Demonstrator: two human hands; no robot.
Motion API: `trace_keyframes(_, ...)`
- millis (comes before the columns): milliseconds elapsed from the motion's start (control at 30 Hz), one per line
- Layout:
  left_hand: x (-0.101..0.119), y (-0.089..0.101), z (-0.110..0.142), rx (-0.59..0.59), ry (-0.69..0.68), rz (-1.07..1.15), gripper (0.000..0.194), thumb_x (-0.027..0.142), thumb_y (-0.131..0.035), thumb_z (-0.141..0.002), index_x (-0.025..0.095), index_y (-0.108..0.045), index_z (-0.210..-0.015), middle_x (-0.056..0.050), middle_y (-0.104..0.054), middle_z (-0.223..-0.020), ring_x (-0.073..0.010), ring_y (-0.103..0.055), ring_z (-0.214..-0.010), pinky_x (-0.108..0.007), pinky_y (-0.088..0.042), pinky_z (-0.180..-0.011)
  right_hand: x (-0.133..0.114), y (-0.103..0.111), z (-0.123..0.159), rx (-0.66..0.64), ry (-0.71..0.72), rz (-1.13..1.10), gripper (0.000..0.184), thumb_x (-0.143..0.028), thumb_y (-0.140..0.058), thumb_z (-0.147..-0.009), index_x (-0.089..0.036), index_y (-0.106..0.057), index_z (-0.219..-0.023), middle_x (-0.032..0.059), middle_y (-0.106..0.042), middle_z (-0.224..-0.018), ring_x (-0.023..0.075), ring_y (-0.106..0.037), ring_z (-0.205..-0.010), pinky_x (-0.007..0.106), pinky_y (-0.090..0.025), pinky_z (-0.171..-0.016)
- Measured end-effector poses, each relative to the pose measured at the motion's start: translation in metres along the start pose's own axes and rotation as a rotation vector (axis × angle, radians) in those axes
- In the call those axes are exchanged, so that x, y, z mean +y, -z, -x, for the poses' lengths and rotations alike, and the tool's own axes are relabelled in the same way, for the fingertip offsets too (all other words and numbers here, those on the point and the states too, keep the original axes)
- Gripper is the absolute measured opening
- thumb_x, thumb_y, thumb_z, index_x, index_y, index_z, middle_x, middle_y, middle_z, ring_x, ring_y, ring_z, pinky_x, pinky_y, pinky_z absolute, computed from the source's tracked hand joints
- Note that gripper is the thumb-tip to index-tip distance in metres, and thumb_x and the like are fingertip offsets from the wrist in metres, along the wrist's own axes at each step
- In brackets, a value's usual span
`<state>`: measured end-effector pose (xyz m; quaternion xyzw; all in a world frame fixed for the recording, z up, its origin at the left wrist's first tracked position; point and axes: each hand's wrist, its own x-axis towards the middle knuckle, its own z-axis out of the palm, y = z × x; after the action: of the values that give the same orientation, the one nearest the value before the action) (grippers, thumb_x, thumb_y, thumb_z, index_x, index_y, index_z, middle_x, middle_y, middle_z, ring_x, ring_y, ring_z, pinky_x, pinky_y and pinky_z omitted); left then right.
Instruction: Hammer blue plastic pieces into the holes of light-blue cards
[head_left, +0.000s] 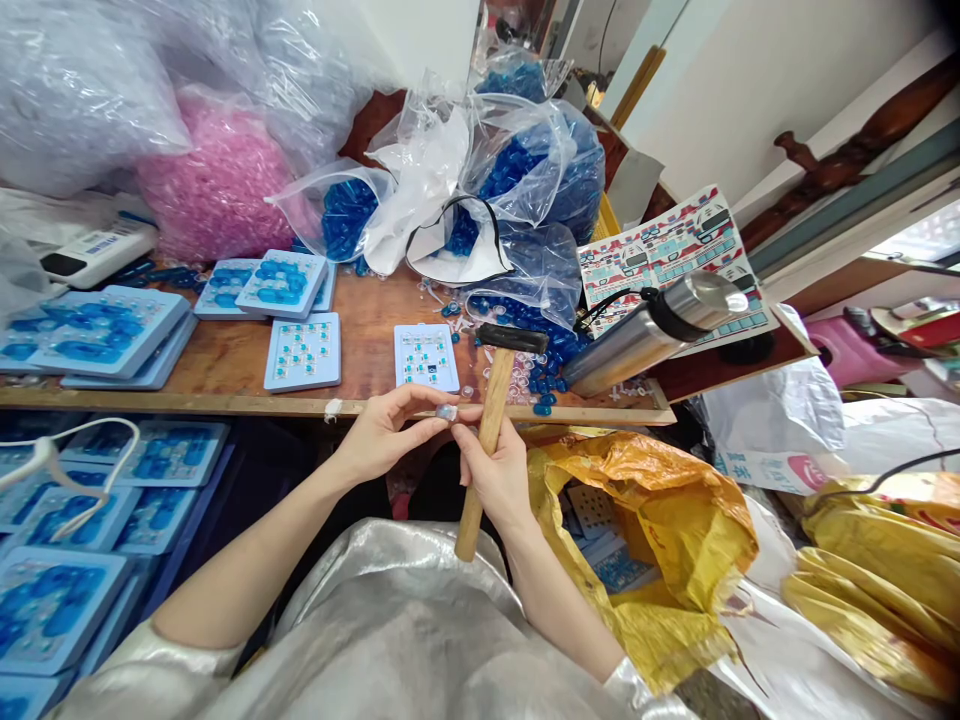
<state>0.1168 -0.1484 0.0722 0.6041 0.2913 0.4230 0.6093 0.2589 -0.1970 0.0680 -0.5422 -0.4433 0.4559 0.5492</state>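
Note:
My left hand [390,430] and my right hand [496,470] meet just in front of the wooden table's [225,365] front edge. Both pinch a small clear plastic piece [448,412] between their fingertips. The right hand also grips the wooden handle of a hammer [491,420], whose black head [514,339] points up over the table. A light blue tray [426,357] with small pieces in its cells lies just beyond my hands. A second such tray [303,351] sits to its left.
Clear bags of blue pieces [540,170] and a pink bag [217,180] stand at the back. A steel flask [652,332] lies at the right on a sticker sheet [675,250]. Stacked blue trays [97,335] fill the left. A yellow sack [652,530] sits by my right knee.

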Motion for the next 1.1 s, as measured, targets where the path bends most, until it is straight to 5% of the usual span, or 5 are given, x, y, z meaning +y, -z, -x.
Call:
trace_keyframes(133,-0.007,0.01,-0.008,0.047,-0.005,-0.186,0.029,0.033,-0.058,-0.079,0.015,-0.057,-0.101,-0.008,-0.063,-0.105,-0.0172,-0.059,-0.096,-0.03,-0.047,-0.088,0.003,0.004,-0.005,-0.011,0.013,0.004,0.021,-0.034,-0.056,-0.079,-0.017,-0.049,-0.089,0.0,-0.063,-0.083,0.002,-0.038,-0.032,0.017,-0.032,-0.032)
trace_keyframes(300,-0.028,0.034,-0.05,0.225,-0.115,-0.736,0.028,0.036,-0.054,-0.08,0.017,-0.062,-0.1,-0.005,-0.064,-0.1,-0.0167,-0.058,-0.093,-0.032,-0.043,-0.089,0.021,0.015,-0.023,0.076,0.005,0.017,0.027,-0.039,-0.056,-0.079,-0.017,-0.047,-0.091,0.0033,-0.065,-0.092,0.0024,-0.037,-0.032,0.019,-0.03,-0.033)
trace_keyframes(467,-0.05,0.042,-0.077,0.128,-0.233,-1.005,0.022,0.034,-0.053,-0.081,0.017,-0.063,-0.092,-0.006,-0.063,-0.104,-0.0221,-0.046,-0.108,-0.042,-0.034,-0.096,0.029,0.022,-0.027,0.135,-0.053,0.025,0.034,-0.045,-0.058,-0.075,-0.016,-0.047,-0.091,0.0052,-0.065,-0.092,0.0026,-0.037,-0.031,0.019,-0.029,-0.031)
trace_keyframes(767,-0.059,0.052,-0.075,0.06,-0.285,-1.002,0.021,0.032,-0.053,-0.081,0.016,-0.064,-0.09,-0.006,-0.063,-0.104,-0.0212,-0.041,-0.107,-0.041,-0.032,-0.097,0.034,0.037,-0.03,0.046,-0.069,0.218,0.036,-0.045,-0.048,-0.081,-0.016,-0.05,-0.103,-0.0029,-0.057,-0.066,0.0051,-0.037,-0.033,0.018,-0.03,-0.034)
trace_keyframes(1100,-0.052,0.058,-0.077,0.018,-0.231,-0.97,0.018,0.032,-0.059,-0.077,0.018,-0.067,-0.083,-0.006,-0.06,-0.107,-0.0221,-0.039,-0.109,-0.042,-0.03,-0.099,0.026,0.038,-0.029,-0.055,0.109,0.559,0.036,-0.041,-0.042,-0.086,-0.016,-0.057,-0.108,0.0002,-0.058,-0.068,0.0119,-0.052,-0.061,0.022,-0.041,-0.063)
